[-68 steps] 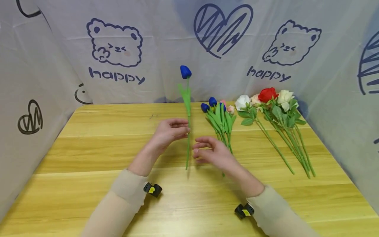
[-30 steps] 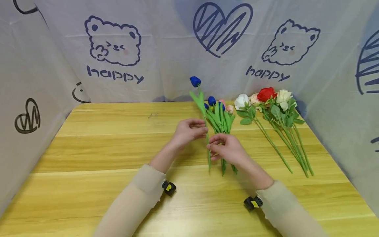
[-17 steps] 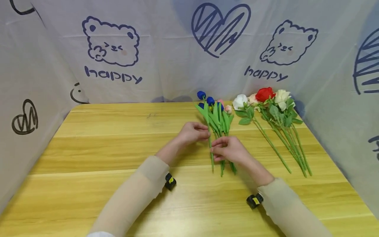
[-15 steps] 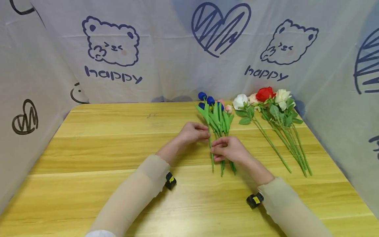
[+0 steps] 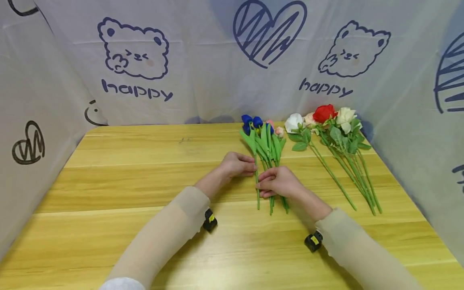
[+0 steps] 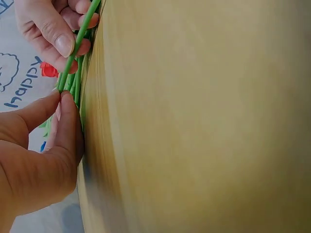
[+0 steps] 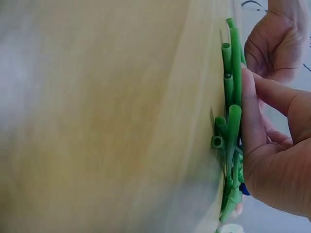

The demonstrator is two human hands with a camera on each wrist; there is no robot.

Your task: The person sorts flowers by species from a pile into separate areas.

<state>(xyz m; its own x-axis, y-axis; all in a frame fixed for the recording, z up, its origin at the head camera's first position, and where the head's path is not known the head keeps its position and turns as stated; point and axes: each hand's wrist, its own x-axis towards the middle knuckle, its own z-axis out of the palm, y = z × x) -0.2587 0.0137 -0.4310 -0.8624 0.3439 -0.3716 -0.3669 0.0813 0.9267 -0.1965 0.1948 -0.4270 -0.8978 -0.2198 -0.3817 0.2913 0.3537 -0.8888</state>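
In the head view my left hand pinches the green stem of an artificial blue tulip between thumb and fingertips, partway down. Just below, my right hand has its thumb and fingertips at the lower part of that stem. The left wrist view shows the stem running from my left fingertips past the right thumb and fingers. This tulip lies along the left side of a bunch of tulips, whose middle stems are partly covered by my right hand. Cut stem ends appear close up in the right wrist view.
Right of the tulips lie artificial roses: a white one, a red one and a cream one, with long stems toward me. All are on a wooden table. A printed cloth stands behind it.
My left hand has moved right and lowered the raised blue tulip beside the bunch. My right hand has moved slightly right, and its fingertips have come to the stem's lower part.
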